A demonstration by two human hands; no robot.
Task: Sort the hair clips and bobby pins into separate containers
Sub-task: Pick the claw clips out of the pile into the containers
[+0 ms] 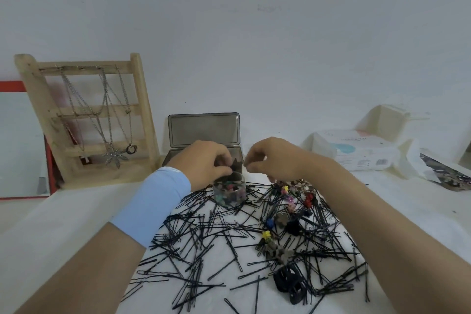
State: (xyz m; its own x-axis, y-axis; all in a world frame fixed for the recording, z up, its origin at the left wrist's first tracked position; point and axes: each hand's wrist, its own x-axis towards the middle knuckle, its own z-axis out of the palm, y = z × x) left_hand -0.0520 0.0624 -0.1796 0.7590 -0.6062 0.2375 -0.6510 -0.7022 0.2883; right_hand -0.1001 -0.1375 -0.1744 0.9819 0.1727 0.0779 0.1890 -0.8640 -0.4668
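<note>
Black bobby pins (224, 242) lie scattered over the white cloth in front of me. Small coloured flower clips (288, 199) and larger black claw clips (290, 285) sit among them on the right. A round clear jar (229, 192) holding several little clips stands at the far edge of the pile. My left hand (204, 163) pinches a dark clip just above the jar's mouth. My right hand (272, 158) hovers beside it with curled fingertips pinched together; what it holds is too small to make out. An open grey plastic box (204, 130) stands behind both hands.
A wooden rack (86, 120) hung with necklaces leans against the wall at the back left. A white packet of wipes (356, 150) and a printed card (448, 173) lie at the back right. A red-framed mirror (23, 140) stands at the far left.
</note>
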